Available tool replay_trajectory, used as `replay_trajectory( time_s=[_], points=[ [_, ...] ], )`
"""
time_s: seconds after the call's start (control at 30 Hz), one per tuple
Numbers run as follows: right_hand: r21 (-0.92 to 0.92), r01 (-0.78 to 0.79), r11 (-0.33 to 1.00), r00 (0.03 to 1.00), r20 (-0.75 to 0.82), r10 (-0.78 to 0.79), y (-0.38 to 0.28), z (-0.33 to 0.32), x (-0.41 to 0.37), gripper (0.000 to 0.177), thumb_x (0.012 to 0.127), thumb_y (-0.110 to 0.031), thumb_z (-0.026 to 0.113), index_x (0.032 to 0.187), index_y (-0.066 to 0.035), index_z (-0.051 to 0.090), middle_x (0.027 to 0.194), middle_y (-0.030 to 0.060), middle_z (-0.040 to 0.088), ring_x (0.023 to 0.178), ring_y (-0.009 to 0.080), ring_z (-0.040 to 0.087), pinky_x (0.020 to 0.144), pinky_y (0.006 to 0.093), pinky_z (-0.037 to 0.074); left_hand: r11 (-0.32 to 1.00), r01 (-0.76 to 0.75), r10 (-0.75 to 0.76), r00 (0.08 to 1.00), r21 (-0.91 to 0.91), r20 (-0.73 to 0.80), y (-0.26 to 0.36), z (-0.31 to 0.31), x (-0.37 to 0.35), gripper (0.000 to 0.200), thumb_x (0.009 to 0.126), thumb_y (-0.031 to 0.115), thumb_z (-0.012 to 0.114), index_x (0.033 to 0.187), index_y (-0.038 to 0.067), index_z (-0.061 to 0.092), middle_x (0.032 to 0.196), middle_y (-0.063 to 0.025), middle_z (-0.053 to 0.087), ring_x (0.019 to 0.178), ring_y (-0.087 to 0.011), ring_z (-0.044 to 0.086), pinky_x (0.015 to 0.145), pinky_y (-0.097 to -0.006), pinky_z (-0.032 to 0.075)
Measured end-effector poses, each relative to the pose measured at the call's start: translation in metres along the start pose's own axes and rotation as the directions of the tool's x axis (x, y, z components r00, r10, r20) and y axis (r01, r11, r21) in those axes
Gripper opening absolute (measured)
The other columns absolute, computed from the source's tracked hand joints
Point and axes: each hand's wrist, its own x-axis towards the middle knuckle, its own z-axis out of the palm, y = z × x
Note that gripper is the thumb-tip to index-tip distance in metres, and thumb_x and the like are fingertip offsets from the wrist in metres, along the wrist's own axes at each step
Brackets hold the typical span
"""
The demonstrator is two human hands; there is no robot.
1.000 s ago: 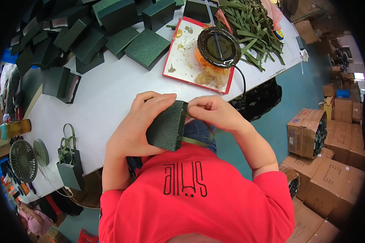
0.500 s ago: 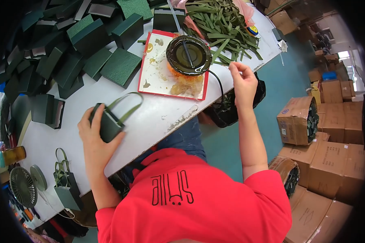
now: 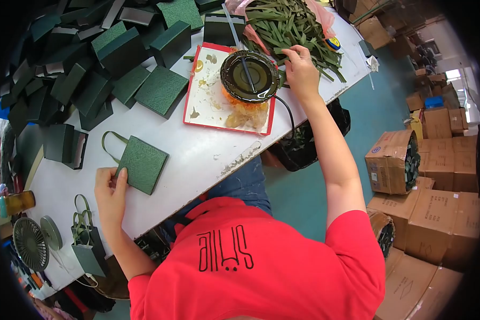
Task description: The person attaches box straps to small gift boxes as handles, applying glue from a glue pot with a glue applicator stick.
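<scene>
My left hand (image 3: 111,193) grips the lower left edge of a small dark green box (image 3: 143,166), thumb on its textured face. The box lies flat or nearly so on the white table, and a green ribbon handle (image 3: 108,146) loops out at its upper left. My right hand (image 3: 303,72) is at the near edge of a heap of cut green ribbons (image 3: 282,29), fingers curled together; what they hold, if anything, I cannot make out. Just left of that hand stands a round black pot (image 3: 249,76) of dark liquid with a stick in it, on a red-rimmed, stained white board (image 3: 202,98).
Many green boxes (image 3: 117,48) are piled at the table's far left. A handled green box (image 3: 89,253) and a small fan (image 3: 30,244) stand at the near left. A cable (image 3: 289,109) runs from the pot over the table edge. Cardboard cartons (image 3: 431,213) are stacked on the right.
My left hand has turned the box over, so its textured face shows and the handle points up and left. My right hand has moved forward and left to the ribbon heap.
</scene>
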Motion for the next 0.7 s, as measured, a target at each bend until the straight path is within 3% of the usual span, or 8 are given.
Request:
replay_trajectory(
  time_s=[0.1,0.13,0.23,0.33,0.37,0.4,0.53,0.7],
  points=[
    [-0.047,0.026,0.999,1.0,0.0,-0.026,0.001,0.007,0.004,0.021,0.085,-0.01,0.067,0.106,-0.011,0.068,0.112,0.0059,0.062,0.08,0.0281,0.067,0.069,0.0398,0.053,0.889,-0.452,0.42,0.871,-0.08,-0.253,0.005,0.0,-0.005,0.025,0.08,0.005,0.071,0.069,0.002,0.048,0.121,-0.0158,0.058,0.11,-0.024,0.054,0.097,-0.0381,0.041],
    [-0.053,0.03,0.998,1.0,0.0,-0.03,0.002,0.009,0.005,0.02,0.085,-0.01,0.067,0.105,-0.012,0.067,0.112,0.0055,0.062,0.08,0.0285,0.067,0.069,0.0404,0.053,0.871,-0.489,0.46,0.847,-0.053,-0.266,0.011,-0.002,-0.007,0.031,0.073,0.001,0.07,0.063,0.004,0.04,0.135,-0.0185,0.054,0.131,-0.0357,0.044,0.11,-0.0478,0.029],
    [-0.044,0.04,0.998,0.999,-0.029,-0.042,0.007,0.013,0.008,0.014,0.085,-0.007,0.064,0.099,-0.008,0.067,0.106,0.007,0.064,0.084,0.03,0.067,0.068,0.0411,0.054,0.714,-0.656,0.698,0.691,0.243,-0.189,0.036,-0.006,-0.009,0.032,0.069,-0.001,0.069,0.061,0.005,0.038,0.147,-0.0198,0.045,0.141,-0.0419,0.033,0.112,-0.0501,0.024],
    [0.08,0.037,0.996,0.986,-0.167,-0.023,0.005,0.012,0.009,0.012,0.086,-0.006,0.063,0.098,-0.007,0.066,0.097,0.0098,0.065,0.08,0.0286,0.067,0.066,0.0386,0.053,0.756,-0.634,0.638,0.769,0.166,0.033,0.044,0.002,-0.011,0.032,0.065,0.003,0.074,0.066,0.006,0.042,0.151,-0.019,0.04,0.143,-0.0448,0.028,0.115,-0.0533,0.021],
    [0.156,-0.04,0.987,0.988,-0.139,0.062,0.003,0.009,0.009,0.012,0.087,-0.007,0.063,0.099,-0.006,0.066,0.094,0.01,0.066,0.077,0.0262,0.066,0.064,0.0366,0.053,0.785,-0.606,0.597,0.796,0.129,0.104,0.048,0.007,-0.013,0.033,0.064,0.003,0.075,0.067,0.006,0.043,0.152,-0.0188,0.039,0.143,-0.0449,0.028,0.115,-0.0538,0.021],
    [0.229,-0.118,0.966,0.984,-0.104,0.145,0.001,0.005,0.007,0.012,0.088,-0.007,0.064,0.1,-0.005,0.066,0.092,0.0103,0.067,0.073,0.0237,0.066,0.063,0.0346,0.052,0.771,-0.62,0.602,0.784,0.148,0.151,0.049,0.011,-0.014,0.033,0.061,0.008,0.081,0.08,0.007,0.054,0.152,-0.0187,0.037,0.143,-0.0443,0.028,0.116,-0.0556,0.019],
    [0.571,-0.281,0.771,0.936,-0.013,0.351,-0.001,0.001,0.003,0.015,0.092,-0.011,0.065,0.103,-0.001,0.066,0.085,0.0078,0.071,0.06,0.0118,0.06,0.057,0.0258,0.048,0.762,-0.546,0.492,0.838,0.348,0.238,0.056,0.018,-0.016,0.055,0.056,0.014,0.085,0.106,0.01,0.061,0.15,-0.0186,0.038,0.139,-0.0411,0.032,0.116,-0.0558,0.02],
    [0.695,-0.48,0.535,0.838,0.184,0.513,-0.014,-0.026,0.004,0.019,0.093,-0.014,0.067,0.103,0.002,0.068,0.082,0.0035,0.071,0.057,0.0058,0.056,0.052,0.0206,0.045,0.775,-0.51,0.441,0.86,0.373,0.258,0.054,0.014,-0.014,0.074,0.053,0.018,0.087,0.122,0.014,0.06,0.147,-0.0161,0.041,0.137,-0.0375,0.036,0.115,-0.0566,0.02]
  ],
)
